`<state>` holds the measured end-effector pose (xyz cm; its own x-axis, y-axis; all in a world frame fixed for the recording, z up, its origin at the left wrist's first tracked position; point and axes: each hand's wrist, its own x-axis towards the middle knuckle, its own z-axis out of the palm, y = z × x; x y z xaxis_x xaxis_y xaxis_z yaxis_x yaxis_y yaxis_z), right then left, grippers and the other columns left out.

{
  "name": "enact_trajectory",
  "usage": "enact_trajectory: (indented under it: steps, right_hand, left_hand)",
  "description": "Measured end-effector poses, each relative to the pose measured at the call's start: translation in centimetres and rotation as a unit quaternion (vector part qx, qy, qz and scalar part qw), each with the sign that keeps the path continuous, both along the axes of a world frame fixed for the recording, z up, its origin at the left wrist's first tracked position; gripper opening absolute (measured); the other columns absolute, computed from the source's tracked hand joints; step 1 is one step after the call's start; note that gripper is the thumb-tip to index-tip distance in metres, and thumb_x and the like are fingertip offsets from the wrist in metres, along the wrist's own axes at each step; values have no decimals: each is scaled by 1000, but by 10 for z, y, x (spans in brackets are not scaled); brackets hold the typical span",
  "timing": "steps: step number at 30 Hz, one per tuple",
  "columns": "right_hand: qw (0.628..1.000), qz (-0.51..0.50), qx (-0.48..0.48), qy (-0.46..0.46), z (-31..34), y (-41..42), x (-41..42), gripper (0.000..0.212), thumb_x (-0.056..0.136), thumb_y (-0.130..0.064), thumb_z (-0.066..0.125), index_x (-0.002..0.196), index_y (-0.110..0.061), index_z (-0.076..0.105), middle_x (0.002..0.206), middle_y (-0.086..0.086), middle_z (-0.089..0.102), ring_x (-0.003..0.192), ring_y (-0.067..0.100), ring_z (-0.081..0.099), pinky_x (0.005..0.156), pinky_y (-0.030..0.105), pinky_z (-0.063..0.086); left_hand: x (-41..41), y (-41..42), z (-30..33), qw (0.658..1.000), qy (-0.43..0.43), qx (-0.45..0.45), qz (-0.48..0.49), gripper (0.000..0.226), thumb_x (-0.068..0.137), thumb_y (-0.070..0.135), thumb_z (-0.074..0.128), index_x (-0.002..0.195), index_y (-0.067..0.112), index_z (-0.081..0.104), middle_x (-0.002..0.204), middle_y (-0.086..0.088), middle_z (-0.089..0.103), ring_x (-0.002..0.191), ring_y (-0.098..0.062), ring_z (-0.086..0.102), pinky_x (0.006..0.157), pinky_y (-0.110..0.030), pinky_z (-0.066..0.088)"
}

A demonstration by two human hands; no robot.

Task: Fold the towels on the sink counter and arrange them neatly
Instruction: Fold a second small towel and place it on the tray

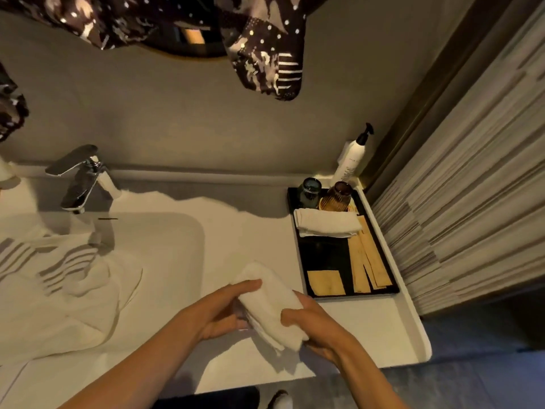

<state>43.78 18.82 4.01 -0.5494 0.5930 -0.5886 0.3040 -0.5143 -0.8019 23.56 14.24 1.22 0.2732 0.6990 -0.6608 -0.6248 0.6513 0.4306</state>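
Head view: both hands hold a small white towel (pixel 269 305) just above the counter (pixel 354 326), at about 6 o'clock. The left hand (pixel 224 311) cups it from the side, fingers (pixel 250 284) long along its top; the right hand (pixel 309 323) has its thumb curled over the roll. The fold looks nearly done. One folded towel (pixel 327 222) already lies on the black tray (pixel 324 255) at 2 o'clock, so the next move probably calls for setting this one beside it, edges squared.
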Motion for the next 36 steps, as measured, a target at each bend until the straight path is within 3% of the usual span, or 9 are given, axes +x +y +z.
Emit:
enact_trajectory:
  steps: [3, 6, 14, 16, 19, 22, 25, 30, 36]
  right_hand:
    - [998, 42, 3, -38, 6, 51, 36, 57, 57, -10, 64, 114, -13, 65, 107, 10, 71, 96, 20, 68, 76, 33, 56]
    - [998, -4, 1, -70, 0, 106, 75, 64, 57, -20, 81, 118, -12, 64, 116, 15, 68, 106, 30, 65, 84, 40, 57]
    - [957, -240, 116, -114, -31, 201, 110, 42, 82, -5, 74, 120, -6, 57, 94, -1, 64, 79, 11, 61, 59, 21, 49]
    - [944, -205, 198, -165, -42, 215, 107, 49, 82, -16, 76, 124, -7, 52, 104, 3, 63, 84, 13, 60, 63, 22, 49]
    - [874, -158, 369, -274, -56, 215, 103, 52, 86, -30, 69, 129, -10, 49, 124, 8, 56, 108, 23, 54, 88, 37, 51]
    - [767, -77, 574, -275, -62, 200, 108, 30, 93, -20, 56, 122, -13, 62, 126, 4, 60, 119, 21, 51, 99, 40, 46]
    - [705, 90, 626, -321, -74, 192, 111, 31, 87, -17, 54, 112, -15, 71, 124, 4, 66, 120, 22, 56, 104, 43, 43]
    - [688, 182, 589, -383, -82, 185, 109, 40, 79, -20, 67, 119, -14, 68, 131, 8, 64, 129, 25, 54, 111, 50, 38]
    - [684, 133, 624, -354, -44, 186, 89, 36, 86, -28, 47, 109, -17, 72, 121, 5, 69, 129, 26, 51, 115, 50, 29]
  left_hand:
    - [28, 31, -2, 998, -17, 54, 5, 56, 82, 12, 77, 133, 4, 54, 132, -26, 60, 125, -41, 56, 109, -59, 39]
    - [52, 68, 3, 984, 168, 54, 21, 60, 67, 21, 82, 122, 8, 66, 117, -19, 70, 110, -35, 65, 100, -53, 50]
    - [124, 172, -11, 841, 536, 77, -16, 42, 84, 34, 76, 114, 12, 58, 114, -6, 67, 98, -22, 65, 83, -38, 59]
    - [133, 182, -15, 740, 663, 114, -26, 52, 85, 35, 74, 125, 14, 47, 126, -7, 60, 109, -24, 60, 90, -37, 55]
    - [142, 177, -25, 460, 839, 267, -117, 66, 79, 31, 77, 136, 13, 48, 142, -13, 49, 125, -30, 51, 103, -41, 46]
    - [150, 171, -39, 351, 816, 397, -231, 54, 84, 31, 69, 132, 13, 56, 145, -12, 51, 133, -31, 48, 113, -44, 36]
    - [155, 168, -50, 353, 801, 369, -313, 58, 95, 37, 40, 146, 9, 44, 156, -14, 37, 146, -31, 31, 119, -45, 18]
    - [157, 175, -44, 403, 764, 320, -388, 67, 102, 34, 39, 158, 12, 10, 166, -8, 3, 153, -23, 0, 122, -37, -1]
    - [139, 169, -13, 424, 757, 390, -308, 51, 93, 26, 58, 141, 12, 48, 146, -9, 48, 134, -27, 43, 114, -38, 33]
